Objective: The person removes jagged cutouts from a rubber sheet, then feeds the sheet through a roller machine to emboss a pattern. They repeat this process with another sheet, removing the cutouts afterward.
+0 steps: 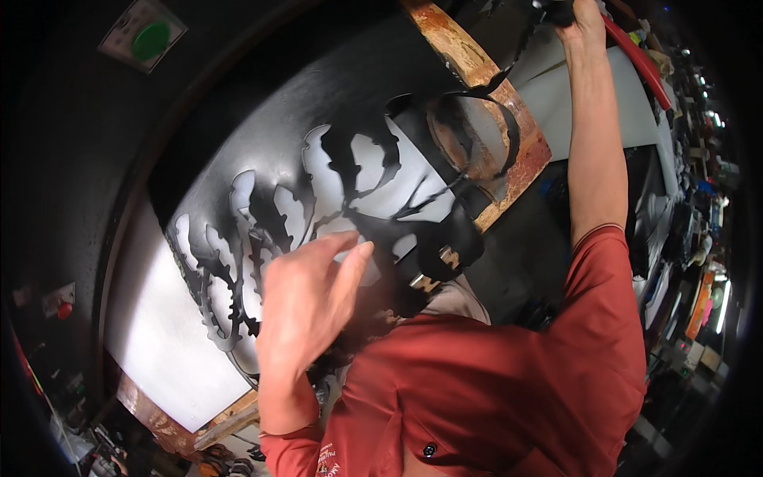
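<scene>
Black sheet [340,151] could tear if its thin strips [514,137] snag; left hand [304,292] has a half-open, seemingly empty grip; right hand [586,22] clasps a black object [554,11].

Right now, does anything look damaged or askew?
Yes: the black sheet is a ragged, hole-filled web, with loose strips looping over the brown board. That board's surface looks patchy and worn. The holes look cut rather than torn.

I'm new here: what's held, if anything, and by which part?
The right hand holds something black at the picture's top edge; which part cannot be told. The left hand shows no clear hold.
</scene>
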`<state>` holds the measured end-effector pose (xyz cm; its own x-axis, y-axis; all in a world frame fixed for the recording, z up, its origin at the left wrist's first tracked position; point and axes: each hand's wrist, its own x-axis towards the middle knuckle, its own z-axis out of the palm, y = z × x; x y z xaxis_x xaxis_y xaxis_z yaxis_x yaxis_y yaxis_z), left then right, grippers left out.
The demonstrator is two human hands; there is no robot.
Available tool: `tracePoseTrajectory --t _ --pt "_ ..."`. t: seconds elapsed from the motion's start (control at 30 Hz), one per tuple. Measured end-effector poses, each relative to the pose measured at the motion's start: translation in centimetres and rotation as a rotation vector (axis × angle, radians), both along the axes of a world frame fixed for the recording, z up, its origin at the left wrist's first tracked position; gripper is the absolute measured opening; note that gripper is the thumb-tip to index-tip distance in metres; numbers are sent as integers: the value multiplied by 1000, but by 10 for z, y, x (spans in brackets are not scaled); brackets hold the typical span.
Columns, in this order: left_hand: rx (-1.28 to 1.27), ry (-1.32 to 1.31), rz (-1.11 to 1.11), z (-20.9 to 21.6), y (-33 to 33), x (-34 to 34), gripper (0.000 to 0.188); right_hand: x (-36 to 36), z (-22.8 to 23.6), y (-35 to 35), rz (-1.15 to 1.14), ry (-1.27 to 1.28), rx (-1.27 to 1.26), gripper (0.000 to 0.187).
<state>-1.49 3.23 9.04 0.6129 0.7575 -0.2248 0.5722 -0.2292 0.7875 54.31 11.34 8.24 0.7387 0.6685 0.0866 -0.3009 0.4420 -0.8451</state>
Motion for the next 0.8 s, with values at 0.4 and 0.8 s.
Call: tracePoseTrajectory --t 0.4,0.8 --pt "513 -375 -113 -128 75 192 30 -4 18 -4 -29 22 126 19" --pt "44 -616 -52 -105 73 184 11 -145 -55 -64 -226 -241 -359 14"
